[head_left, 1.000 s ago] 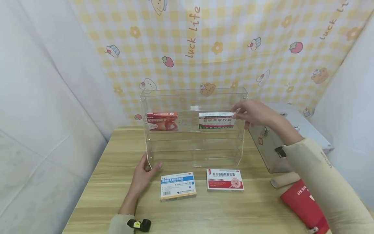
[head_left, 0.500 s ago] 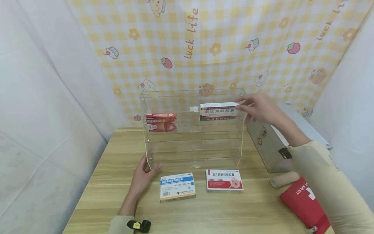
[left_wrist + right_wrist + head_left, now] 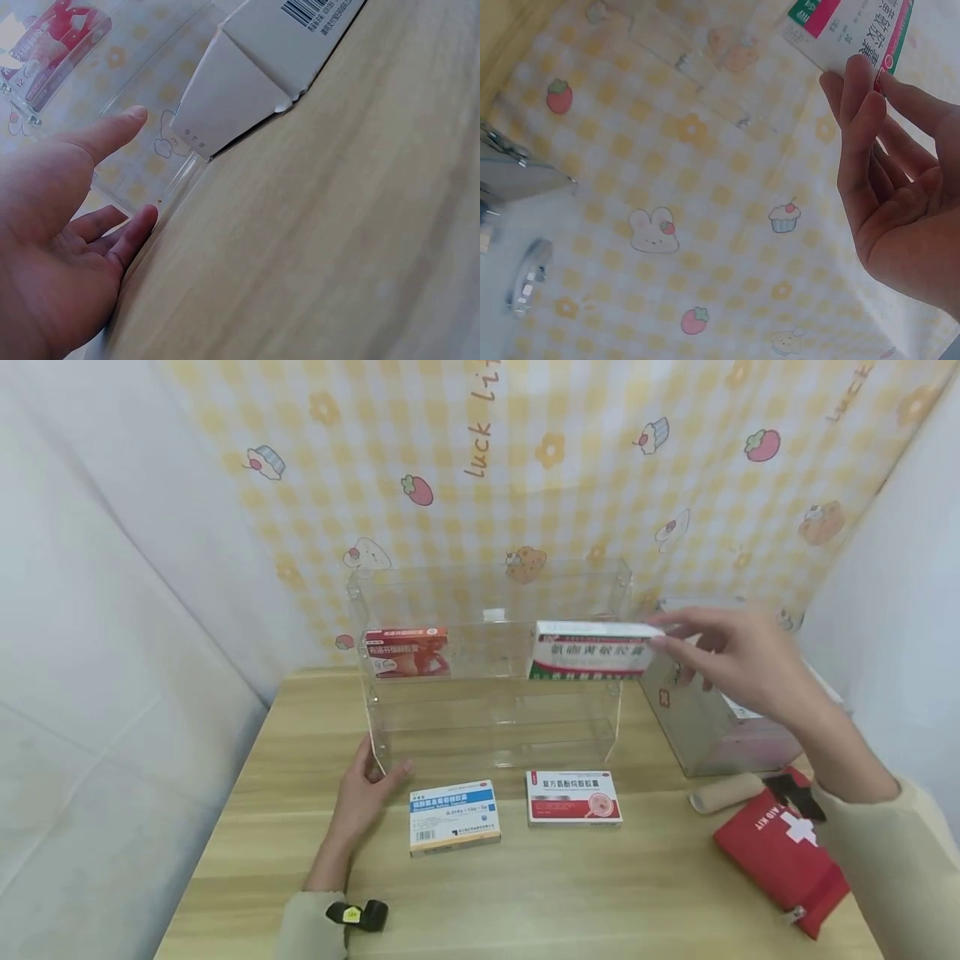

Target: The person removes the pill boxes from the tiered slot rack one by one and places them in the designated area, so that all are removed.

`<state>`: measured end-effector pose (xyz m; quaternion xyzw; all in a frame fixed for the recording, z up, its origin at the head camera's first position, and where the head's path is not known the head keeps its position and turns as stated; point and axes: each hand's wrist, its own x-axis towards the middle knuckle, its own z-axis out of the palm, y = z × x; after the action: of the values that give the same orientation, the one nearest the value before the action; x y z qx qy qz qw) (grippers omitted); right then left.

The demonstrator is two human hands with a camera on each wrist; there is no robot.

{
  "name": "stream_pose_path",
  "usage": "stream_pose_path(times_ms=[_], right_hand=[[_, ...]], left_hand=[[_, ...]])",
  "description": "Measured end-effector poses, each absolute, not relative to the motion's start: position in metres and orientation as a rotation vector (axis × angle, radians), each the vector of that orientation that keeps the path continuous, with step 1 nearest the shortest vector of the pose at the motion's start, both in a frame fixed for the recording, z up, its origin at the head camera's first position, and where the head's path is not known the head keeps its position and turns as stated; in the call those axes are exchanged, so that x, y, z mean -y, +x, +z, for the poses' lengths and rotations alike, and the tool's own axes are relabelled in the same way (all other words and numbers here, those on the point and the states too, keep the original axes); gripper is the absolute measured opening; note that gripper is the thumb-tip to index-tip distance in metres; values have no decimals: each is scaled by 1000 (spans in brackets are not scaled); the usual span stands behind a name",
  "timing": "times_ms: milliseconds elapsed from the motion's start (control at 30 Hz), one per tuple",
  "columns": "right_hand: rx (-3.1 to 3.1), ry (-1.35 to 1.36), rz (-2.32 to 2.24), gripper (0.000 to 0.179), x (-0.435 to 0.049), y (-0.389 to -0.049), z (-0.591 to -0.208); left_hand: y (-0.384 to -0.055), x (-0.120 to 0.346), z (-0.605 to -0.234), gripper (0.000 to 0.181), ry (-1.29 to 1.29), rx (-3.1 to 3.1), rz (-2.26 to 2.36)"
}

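My right hand [image 3: 731, 656] pinches the right end of a white, green and red medicine box [image 3: 588, 652], held in front of the upper part of a clear acrylic display rack [image 3: 487, 692]. In the right wrist view, thumb and fingertips grip the end of that box [image 3: 847, 34]. My left hand [image 3: 362, 797] holds the rack's lower left corner, thumb in front and fingers around the side panel. An orange-red medicine box [image 3: 408, 653] stands on a shelf at the rack's left. Flat on the table before the rack lie a blue-and-white medicine box [image 3: 453, 817] and a red-and-white one [image 3: 572, 797].
Right of the rack stands a silver metal case [image 3: 697, 727]. In front of it lie a beige roll [image 3: 726, 793] and a red first aid pouch [image 3: 780, 852] on the wooden table [image 3: 585, 893]. A yellow checked cloth [image 3: 487, 518] hangs behind.
My right hand has lifted the green-and-white medicine box off the rack's shelf and brought it forward and to the right. The left hand has stayed at the rack's corner.
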<state>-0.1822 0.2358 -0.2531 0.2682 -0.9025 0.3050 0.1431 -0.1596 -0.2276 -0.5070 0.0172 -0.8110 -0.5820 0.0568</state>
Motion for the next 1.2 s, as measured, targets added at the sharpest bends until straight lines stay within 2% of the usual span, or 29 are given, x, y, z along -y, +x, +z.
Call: stream_pose_path(times_ms=[233,433,600,833,1200], right_hand=[[2810,833,1031,24,-240,-141,-301],[3102,870,1213,28,-244,-124,-350],[3205,936,1404,24,-254,-119,-382],[3172,1028,1591,22,-256,-121,-411],[3200,886,1473,21,-250,-125,-433]], left_hand=[[-162,228,-506,84,37,2446,-1789],[-161,228,-506,85,43,2462,-1780],[-160,227,-500,82,65,2495,-1779],[-150,219,-470,82,57,2505,-1790],[-149,219,-469,83,38,2504,-1789]])
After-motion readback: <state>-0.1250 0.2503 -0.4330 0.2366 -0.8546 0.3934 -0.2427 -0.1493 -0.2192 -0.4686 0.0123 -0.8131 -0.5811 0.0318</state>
